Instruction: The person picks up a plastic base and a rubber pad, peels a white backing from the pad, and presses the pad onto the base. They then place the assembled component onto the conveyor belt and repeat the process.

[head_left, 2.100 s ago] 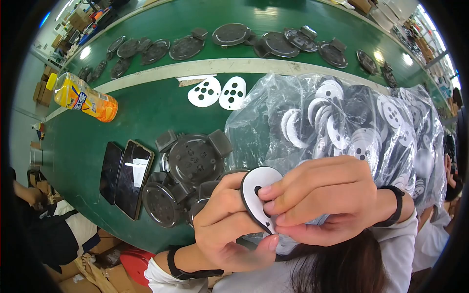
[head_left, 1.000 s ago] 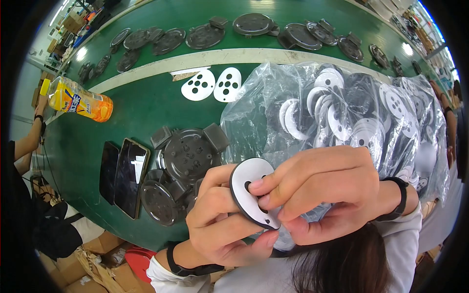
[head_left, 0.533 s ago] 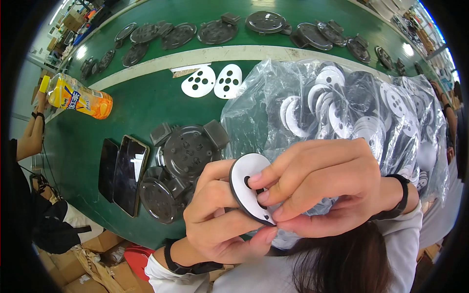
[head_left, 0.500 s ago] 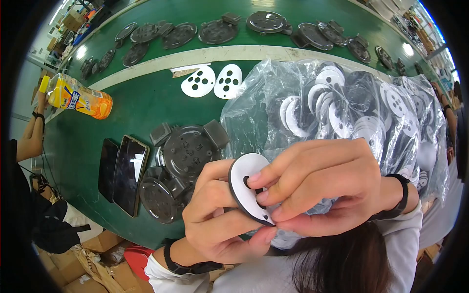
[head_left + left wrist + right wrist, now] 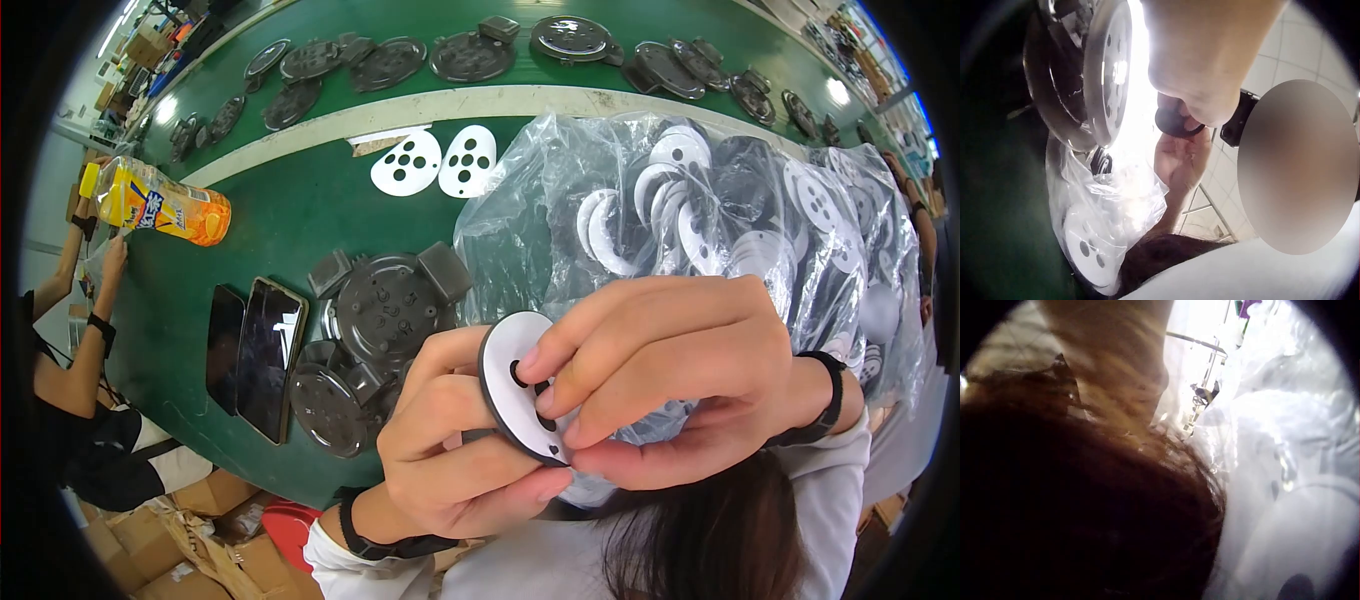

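Note:
In the head view a white-faced pad [image 5: 512,375] with a dark edge and dark holes is held between both hands, tilted on its side. My left hand [image 5: 455,450] grips it from the left, fingers behind it and thumb at its lower end. The right hand [image 5: 680,385] pinches its face and lower right edge with the fingertips. The left wrist view shows the pad's dark side [image 5: 1175,123] beside the fingers. Hair covers much of the right wrist view, and the right fingertips are hidden there.
Dark round parts [image 5: 385,310] lie left of the hands, beside two phones [image 5: 268,360]. A clear bag [image 5: 560,230] of white pads is behind them. Two loose pads [image 5: 467,162] and a bottle [image 5: 165,205] lie farther back. More dark parts [image 5: 475,55] line the far green surface.
Both hands have shifted slightly with the pad, still gripping it. Dark parts on the far surface have moved right. At the left edge, another person's arms have come farther into view.

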The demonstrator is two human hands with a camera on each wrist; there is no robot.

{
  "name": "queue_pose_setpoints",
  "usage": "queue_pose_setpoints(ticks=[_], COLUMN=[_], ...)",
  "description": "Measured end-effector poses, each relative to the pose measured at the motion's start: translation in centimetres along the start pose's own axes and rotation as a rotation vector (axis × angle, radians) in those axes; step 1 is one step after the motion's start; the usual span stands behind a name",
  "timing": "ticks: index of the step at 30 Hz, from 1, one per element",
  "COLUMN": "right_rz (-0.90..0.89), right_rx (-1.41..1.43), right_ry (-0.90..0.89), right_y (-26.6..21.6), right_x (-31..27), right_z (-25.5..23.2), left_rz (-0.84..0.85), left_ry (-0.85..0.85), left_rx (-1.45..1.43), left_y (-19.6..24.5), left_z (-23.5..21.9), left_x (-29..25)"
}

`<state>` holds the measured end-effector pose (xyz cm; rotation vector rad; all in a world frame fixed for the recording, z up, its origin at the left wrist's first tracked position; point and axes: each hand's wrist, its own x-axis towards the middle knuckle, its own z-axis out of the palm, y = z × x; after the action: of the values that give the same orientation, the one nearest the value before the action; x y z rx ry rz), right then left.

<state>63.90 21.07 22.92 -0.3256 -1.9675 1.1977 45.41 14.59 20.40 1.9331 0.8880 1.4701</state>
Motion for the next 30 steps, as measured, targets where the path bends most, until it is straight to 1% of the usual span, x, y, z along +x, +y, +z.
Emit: queue_pose_setpoints(ticks=[5, 7, 8, 10, 12, 14, 20, 22, 27, 30], right_rz=[-0.013, -0.024, -0.036, -0.031, -0.024, 0.023, 0.034, 0.018, -0.003, -0.033], right_rx=[-0.023, -0.058, -0.093, -0.109, -0.128, -0.063, -0.083, -0.090, -0.119, -0.193], right_ry=[0.020, 0.022, 0.024, 0.035, 0.044, 0.001, 0.037, 0.058, 0.087, 0.083], right_y=[0.1, -0.1, -0.1, -0.3, -0.3, -0.2, -0.3, -0.1, 0.1, 0.5], right_x=[-0.2, -0.3, -0.3, -0.3, -0.3, -0.2, -0.3, -0.6, -0.7, -0.7], right_z=[0.5, 0.6, 0.7, 0.7, 0.6, 0.3, 0.8, 1.1, 1.2, 1.5], left_rz=[-0.022, -0.085, -0.087, -0.072, -0.063, -0.055, -0.080, -0.084, -0.055, -0.062], left_ry=[-0.002, -0.010, -0.011, 0.068, 0.060, 0.049, 0.056, 0.015, 0.003, 0.020], left_rx=[-0.020, -0.025, -0.024, -0.080, -0.066, -0.054, -0.043, 0.064, 0.182, 0.229], left_y=[-0.1, 0.2, 0.2, 0.2, 0.2, 0.2, 0.2, 0.3, 0.3, 0.3], left_z=[-0.1, -0.2, 0.0, 0.7, 0.7, 0.7, 0.7, 0.6, 0.8, 1.2], left_x=[-0.3, -0.3, -0.3, -0.3, -0.2, -0.2, -0.3, -0.3, -0.4, -0.3])
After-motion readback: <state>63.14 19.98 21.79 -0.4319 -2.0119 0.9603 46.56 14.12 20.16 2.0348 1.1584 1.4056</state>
